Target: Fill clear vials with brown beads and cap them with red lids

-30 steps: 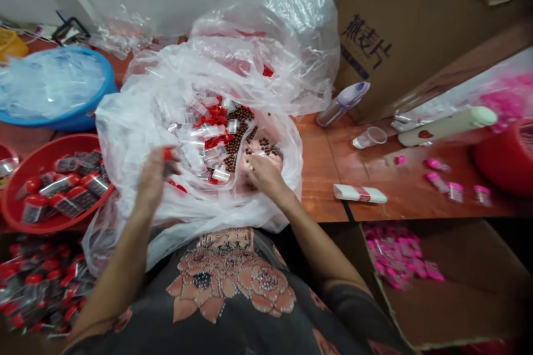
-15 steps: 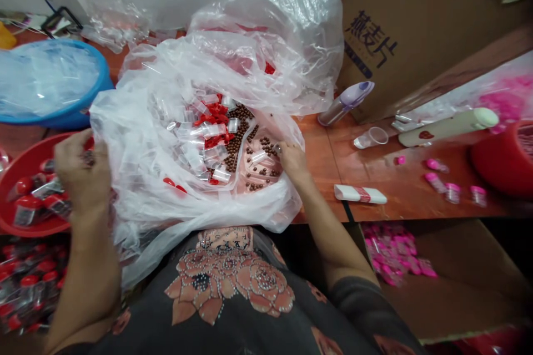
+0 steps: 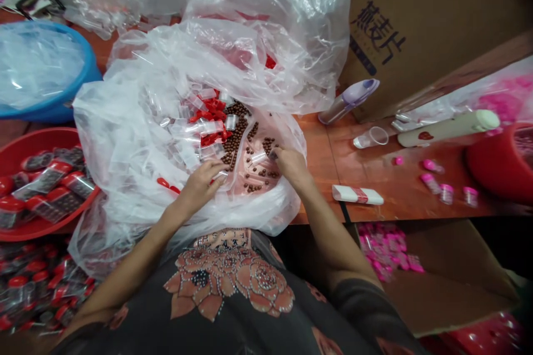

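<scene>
My left hand (image 3: 202, 187) reaches over the near side of a white plastic bag (image 3: 137, 138), fingers apart, its fingertips at a small clear container (image 3: 221, 176). Beside them lie red caps (image 3: 213, 110), more clear containers and a heap of small brown balls (image 3: 236, 136). On the right, my right hand (image 3: 290, 165) rests over a pinkish clear plastic piece (image 3: 245, 169) with scattered brown balls on it. Its fingertips are pressed together near the balls; what they hold, if anything, I cannot make out.
At left stand a blue basin (image 3: 89, 69) and a red basin (image 3: 54, 227) of red-capped filled containers. Rightward are a purple-topped bottle (image 3: 350, 101), a clear cup (image 3: 372, 137), a white packet (image 3: 358, 194) and a large carton (image 3: 425, 28). An open box (image 3: 453, 288) sits below.
My left hand has moved from the red basin's edge, with something dark in its fingers, rightward to the clear container in the bag. My right hand has stayed nearly in place.
</scene>
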A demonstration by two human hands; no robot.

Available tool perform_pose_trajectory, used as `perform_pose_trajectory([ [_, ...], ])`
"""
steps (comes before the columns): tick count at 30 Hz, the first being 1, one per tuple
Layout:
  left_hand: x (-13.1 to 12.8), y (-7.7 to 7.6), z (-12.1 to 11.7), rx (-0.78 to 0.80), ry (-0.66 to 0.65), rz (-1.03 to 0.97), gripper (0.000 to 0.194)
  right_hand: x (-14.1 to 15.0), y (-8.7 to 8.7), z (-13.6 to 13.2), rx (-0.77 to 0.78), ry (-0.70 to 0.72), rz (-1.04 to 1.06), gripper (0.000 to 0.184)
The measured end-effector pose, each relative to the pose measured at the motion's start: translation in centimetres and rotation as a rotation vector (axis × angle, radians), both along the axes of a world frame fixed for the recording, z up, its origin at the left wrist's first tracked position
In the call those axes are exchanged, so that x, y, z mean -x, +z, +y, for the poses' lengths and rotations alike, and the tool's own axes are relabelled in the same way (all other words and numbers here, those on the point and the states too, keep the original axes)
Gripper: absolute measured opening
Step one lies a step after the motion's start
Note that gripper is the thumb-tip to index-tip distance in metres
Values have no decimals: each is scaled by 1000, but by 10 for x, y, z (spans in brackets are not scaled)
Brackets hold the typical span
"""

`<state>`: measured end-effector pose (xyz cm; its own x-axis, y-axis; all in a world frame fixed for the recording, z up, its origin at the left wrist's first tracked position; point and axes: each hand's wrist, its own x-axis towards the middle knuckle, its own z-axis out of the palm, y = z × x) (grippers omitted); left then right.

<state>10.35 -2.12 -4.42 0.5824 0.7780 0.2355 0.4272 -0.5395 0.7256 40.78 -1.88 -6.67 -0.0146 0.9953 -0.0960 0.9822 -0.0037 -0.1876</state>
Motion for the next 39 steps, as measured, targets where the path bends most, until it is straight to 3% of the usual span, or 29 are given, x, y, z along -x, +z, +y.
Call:
perform_pose_trajectory([
  [6, -10, -11, -8, 64, -76, -1, 27, 17, -1, 41, 16, 95, -96, 31],
  [12, -5, -11, -8, 135, -49, -2, 29, 30, -7, 72, -10, 205, 23, 31],
  [17, -3, -15, -7, 168, -26, -17, 28, 36, -15, 78, -46, 220, 266, 37],
  [22, -4, -12, -7, 198, -8, -11, 27, 43, -24, 66, -134, 115, 646, 49],
  [27, -6, -4, -4, 222, 13, -21, 27, 53, -21, 47, -137, -9, 1068, 54],
  [31, -10, 1, 0, 228, 19, -64, 27, 54, -16, 33, -114, -164, 1324, 74],
  [33, -12, 2, 0, 233, 21, -74, 26, 49, -16, 32, -139, -245, 1367, 78],
  [36, -15, 0, -2, 271, 7, -66, 26, 38, -20, 36, -138, -361, 1373, 57],
  [39, -18, -4, -6, 312, 1, -48, 28, 27, -24, 44, -143, -473, 1140, 42],
])
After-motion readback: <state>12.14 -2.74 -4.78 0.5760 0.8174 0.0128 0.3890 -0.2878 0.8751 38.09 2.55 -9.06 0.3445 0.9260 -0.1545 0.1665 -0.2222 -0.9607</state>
